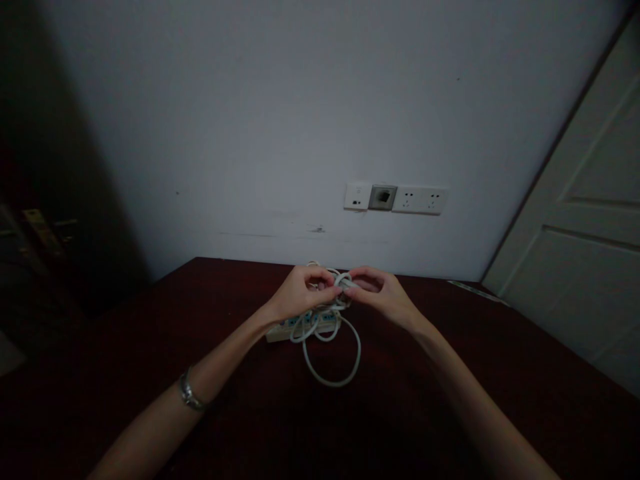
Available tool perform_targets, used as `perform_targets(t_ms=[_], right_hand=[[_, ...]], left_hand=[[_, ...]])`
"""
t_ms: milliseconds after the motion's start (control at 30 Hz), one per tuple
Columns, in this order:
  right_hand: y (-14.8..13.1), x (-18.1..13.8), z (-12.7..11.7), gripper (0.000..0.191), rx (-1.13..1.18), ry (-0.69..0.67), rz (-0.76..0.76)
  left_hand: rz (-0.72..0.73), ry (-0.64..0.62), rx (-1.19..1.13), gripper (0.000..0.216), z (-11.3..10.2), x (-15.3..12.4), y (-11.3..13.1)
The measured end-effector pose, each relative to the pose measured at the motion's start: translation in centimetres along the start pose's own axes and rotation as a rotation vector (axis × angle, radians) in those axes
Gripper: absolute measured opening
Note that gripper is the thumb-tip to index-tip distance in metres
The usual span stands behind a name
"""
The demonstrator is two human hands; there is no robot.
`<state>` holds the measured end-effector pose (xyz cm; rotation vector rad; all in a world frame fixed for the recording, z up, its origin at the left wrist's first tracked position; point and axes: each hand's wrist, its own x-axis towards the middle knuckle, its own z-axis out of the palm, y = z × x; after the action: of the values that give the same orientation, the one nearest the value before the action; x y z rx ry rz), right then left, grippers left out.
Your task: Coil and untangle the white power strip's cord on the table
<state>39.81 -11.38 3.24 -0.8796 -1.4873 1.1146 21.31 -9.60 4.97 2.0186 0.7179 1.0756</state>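
A white power strip [280,330] lies on the dark red table [425,400], partly hidden under my hands. Its white cable [333,363] is bunched in coils above it, and one loop hangs down onto the table. My left hand [297,293] pinches the bundled cable from the left. From the right, my right hand [383,293] grips the same bundle, fingertips almost meeting the left hand's. A metal bracelet [190,393] sits on my left wrist.
A pale wall stands behind the table with a row of wall sockets [395,198]. A white panelled door [590,220] is at the right. Dark furniture with a brass handle [43,230] stands at the left. The room is dim.
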Motion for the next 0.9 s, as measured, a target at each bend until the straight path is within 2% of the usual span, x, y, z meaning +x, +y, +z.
perform_targets(t_ms=[133,400,500,733,900], right_hand=[[-0.15,-0.14,0.19,0.037,0.020,-0.034,-0.002],[-0.35,-0.38,0.41,0.038,-0.023,-0.139,-0.069],[-0.35,-0.46,0.64,0.042,-0.031,-0.139,-0.077],[0.04,-0.51,0.56,0.041,-0.069,-0.139,-0.105],[-0.26,-0.58,0.45,0.040,-0.082,-0.143,-0.118]], left_hand=[[-0.036,-0.004,-0.043,0.021,0.04,0.05,0.01],[-0.132,-0.112,-0.232,0.022,-0.06,0.21,-0.83],[-0.104,-0.106,-0.218,0.022,-0.13,0.16,-0.79],[0.064,-0.108,-0.111,0.016,-0.48,0.19,-0.61],[0.035,-0.138,-0.119,0.019,-0.39,0.24,-0.91]])
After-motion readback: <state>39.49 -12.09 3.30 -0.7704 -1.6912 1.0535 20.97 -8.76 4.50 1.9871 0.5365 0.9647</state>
